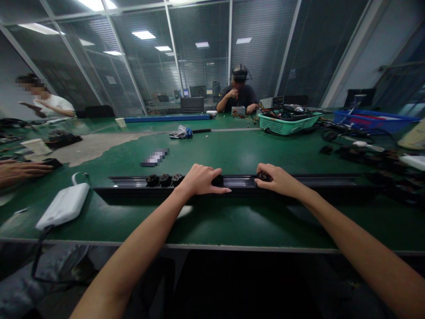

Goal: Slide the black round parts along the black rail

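A long black metal rail (239, 182) with a shiny inner channel lies across the table in front of me. Several small black socket-like modules (165, 179) sit in a row in its left part. My left hand (199, 179) rests over the rail just right of them, thumb and fingers around another black module (217, 180), mostly hidden by the hand. Farther right, my right hand (277, 179) pinches a round black module (264, 177) at the channel, its fingers curled around the sides. Whether that module touches the channel floor is hidden.
A white power bank (64, 206) with a cable lies left, near another person's hand (25, 172). Beyond the rail are a phone (155, 157), a grey cloth (181, 132) and a green basket (288, 124) of parts. Dark modules (365, 156) crowd the right. Two people sit farther off.
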{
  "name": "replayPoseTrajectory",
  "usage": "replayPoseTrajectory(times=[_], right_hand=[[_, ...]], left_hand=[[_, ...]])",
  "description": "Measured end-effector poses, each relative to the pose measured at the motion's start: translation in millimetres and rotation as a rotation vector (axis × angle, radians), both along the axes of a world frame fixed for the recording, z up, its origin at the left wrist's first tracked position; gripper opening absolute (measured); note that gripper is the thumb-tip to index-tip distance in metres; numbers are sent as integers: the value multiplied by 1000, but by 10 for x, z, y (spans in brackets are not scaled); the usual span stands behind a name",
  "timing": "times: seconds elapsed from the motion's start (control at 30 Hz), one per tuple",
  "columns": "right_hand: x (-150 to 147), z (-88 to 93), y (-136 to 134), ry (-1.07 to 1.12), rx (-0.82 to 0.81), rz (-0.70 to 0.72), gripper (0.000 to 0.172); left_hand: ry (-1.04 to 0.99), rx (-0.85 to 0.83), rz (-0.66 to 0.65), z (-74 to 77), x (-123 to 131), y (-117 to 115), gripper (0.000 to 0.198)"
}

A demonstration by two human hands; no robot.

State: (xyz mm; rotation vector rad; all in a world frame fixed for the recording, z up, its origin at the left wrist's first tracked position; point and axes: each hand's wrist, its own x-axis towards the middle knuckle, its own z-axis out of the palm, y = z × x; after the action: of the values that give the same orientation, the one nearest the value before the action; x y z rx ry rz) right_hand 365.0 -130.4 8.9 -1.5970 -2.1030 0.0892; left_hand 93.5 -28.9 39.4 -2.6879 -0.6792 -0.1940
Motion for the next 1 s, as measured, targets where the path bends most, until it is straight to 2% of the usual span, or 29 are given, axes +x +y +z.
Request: replayPoseTrajectory(times=[0.17, 1.0], right_hand=[[36, 26, -7, -20, -45, -10, 18], [98, 25, -25, -35, -66, -21, 19]], left_hand=[[1, 2, -4, 3, 2, -2, 75], [2, 7, -12, -22, 0, 15, 76]])
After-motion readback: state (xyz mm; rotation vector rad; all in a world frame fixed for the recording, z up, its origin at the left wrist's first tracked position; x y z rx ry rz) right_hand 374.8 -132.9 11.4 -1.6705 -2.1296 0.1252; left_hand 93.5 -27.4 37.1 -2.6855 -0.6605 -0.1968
